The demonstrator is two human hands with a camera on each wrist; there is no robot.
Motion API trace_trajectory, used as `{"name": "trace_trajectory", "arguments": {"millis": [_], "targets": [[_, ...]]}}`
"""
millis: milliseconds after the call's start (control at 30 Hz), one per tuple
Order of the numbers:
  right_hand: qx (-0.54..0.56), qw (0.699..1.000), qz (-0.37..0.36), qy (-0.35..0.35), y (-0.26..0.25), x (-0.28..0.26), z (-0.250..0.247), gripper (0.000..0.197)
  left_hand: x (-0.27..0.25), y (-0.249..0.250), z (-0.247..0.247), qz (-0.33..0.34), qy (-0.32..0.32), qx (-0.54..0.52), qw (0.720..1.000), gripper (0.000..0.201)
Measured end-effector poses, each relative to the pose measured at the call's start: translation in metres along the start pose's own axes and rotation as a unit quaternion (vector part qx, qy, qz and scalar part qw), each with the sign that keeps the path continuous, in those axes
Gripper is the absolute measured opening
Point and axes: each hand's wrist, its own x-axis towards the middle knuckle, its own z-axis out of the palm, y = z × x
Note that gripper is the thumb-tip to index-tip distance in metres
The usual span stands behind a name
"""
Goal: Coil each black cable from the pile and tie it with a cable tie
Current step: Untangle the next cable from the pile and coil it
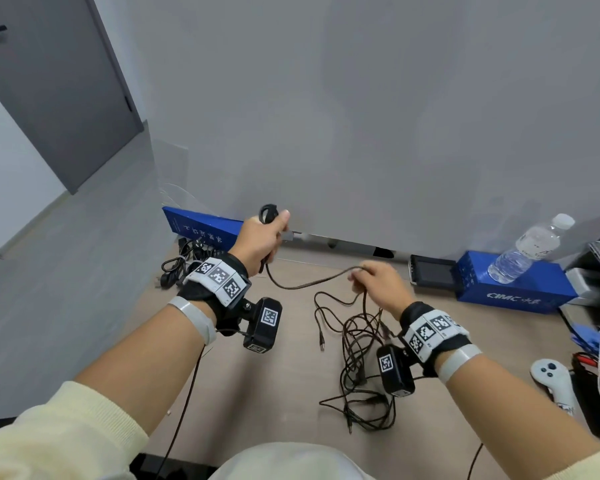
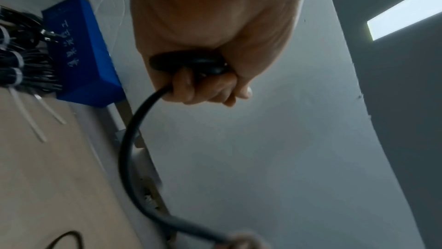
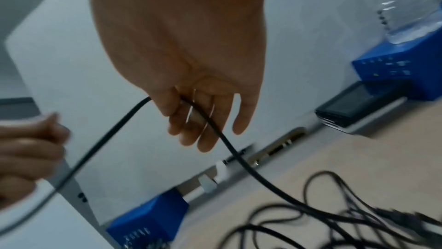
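My left hand (image 1: 267,233) is raised near the white panel and grips a small coil of black cable (image 1: 268,213); in the left wrist view the left hand's fingers (image 2: 203,86) curl round the coil (image 2: 189,64). From that coil the cable (image 1: 309,284) sags across to my right hand (image 1: 374,278), which pinches it between thumb and fingers (image 3: 191,113). The cable (image 3: 251,173) then drops into the loose pile of black cables (image 1: 361,358) on the table. Tied cable bundles (image 1: 181,261) lie at the left, and white cable ties (image 2: 28,113) beside them.
A white panel (image 1: 361,133) closes off the table's back. A blue box (image 1: 201,226) lies at its left foot. At the right stands a second blue box (image 1: 513,282) with a water bottle (image 1: 530,251) on it, then a black device (image 1: 430,270) and a white controller (image 1: 551,379).
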Motion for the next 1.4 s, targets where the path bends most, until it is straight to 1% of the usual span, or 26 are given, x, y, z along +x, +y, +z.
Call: {"name": "trace_trajectory", "arguments": {"millis": [67,133,200,267,300,367,500,533,600,700,767,800,833,900,933,1000,1067,1133,1200,1267,1333,1400], "targets": [[0.042,0.998,-0.051,0.003,-0.025,-0.003,-0.009,0.027,-0.003,-0.009,0.006,-0.013,-0.028,0.034,0.999,0.029],[0.043,0.995,-0.087,-0.031,-0.044,-0.005,-0.013,0.030,-0.007,-0.013,0.012,-0.020,-0.042,0.051,0.998,0.028],[-0.015,0.989,-0.105,-0.102,-0.055,-0.008,-0.014,0.026,-0.007,-0.015,0.016,-0.022,-0.051,0.056,0.997,0.029],[-0.103,0.970,-0.115,-0.186,-0.056,-0.008,-0.012,0.014,-0.007,-0.015,0.017,-0.024,-0.056,0.049,0.997,0.028],[-0.142,0.958,-0.116,-0.220,-0.055,-0.009,-0.010,0.012,-0.006,-0.015,0.017,-0.025,-0.056,0.042,0.997,0.028],[-0.178,0.946,-0.107,-0.249,-0.047,-0.010,-0.001,0.013,-0.005,-0.015,0.017,-0.022,-0.052,0.033,0.998,0.028],[-0.164,0.951,-0.118,-0.232,-0.045,-0.013,0.010,0.005,-0.009,-0.020,0.017,0.003,-0.050,0.058,0.997,0.030],[-0.158,0.956,-0.119,-0.217,-0.046,-0.012,0.011,0.006,-0.010,-0.022,0.018,0.007,-0.056,0.075,0.996,0.031],[-0.148,0.966,-0.121,-0.174,-0.048,-0.010,0.009,0.009,-0.011,-0.026,0.017,0.010,-0.076,0.137,0.988,0.041],[-0.125,0.979,-0.122,-0.106,-0.049,-0.007,0.006,0.013,-0.015,-0.032,0.014,-0.016,-0.142,0.250,0.958,0.056],[-0.117,0.985,-0.112,-0.061,-0.047,-0.005,0.006,0.015,-0.018,-0.037,0.013,-0.059,-0.206,0.265,0.940,0.075],[-0.109,0.988,-0.106,-0.039,-0.046,-0.003,0.005,0.015,-0.020,-0.038,0.013,-0.077,-0.236,0.268,0.931,0.080],[-0.098,0.990,-0.099,-0.019,-0.044,-0.001,0.006,0.015,-0.021,-0.038,0.013,-0.086,-0.263,0.280,0.919,0.076],[-0.075,0.994,-0.084,0.009,-0.043,0.001,0.007,0.013,-0.023,-0.037,0.014,-0.095,-0.300,0.319,0.894,0.046],[-0.070,0.994,-0.079,0.018,-0.042,0.001,0.009,0.013,-0.024,-0.037,0.016,-0.103,-0.304,0.331,0.888,0.037],[-0.052,0.995,-0.073,0.036,-0.041,0.003,0.011,0.012,-0.022,-0.037,0.019,-0.112,-0.297,0.319,0.893,0.033],[-0.024,0.996,-0.067,0.054,-0.039,0.006,0.009,0.012,-0.020,-0.037,0.021,-0.101,-0.288,0.285,0.909,0.036],[-0.007,0.996,-0.064,0.057,-0.035,0.007,0.004,0.013,-0.018,-0.035,0.019,-0.087,-0.291,0.257,0.918,0.038],[0.003,0.997,-0.063,0.040,-0.030,0.006,-0.002,0.017,-0.017,-0.032,0.015,-0.091,-0.302,0.216,0.924,0.037],[0.005,0.998,-0.060,0.028,-0.023,0.005,-0.006,0.021,-0.018,-0.028,0.012,-0.105,-0.306,0.148,0.934,0.035],[0.018,0.998,-0.051,0.011,-0.015,0.006,-0.007,0.026,-0.019,-0.023,0.011,-0.095,-0.307,0.088,0.943,0.034],[0.033,0.999,-0.033,-0.019,-0.008,0.006,-0.005,0.030,-0.021,-0.017,0.013,-0.073,-0.312,0.049,0.946,0.033]]}}
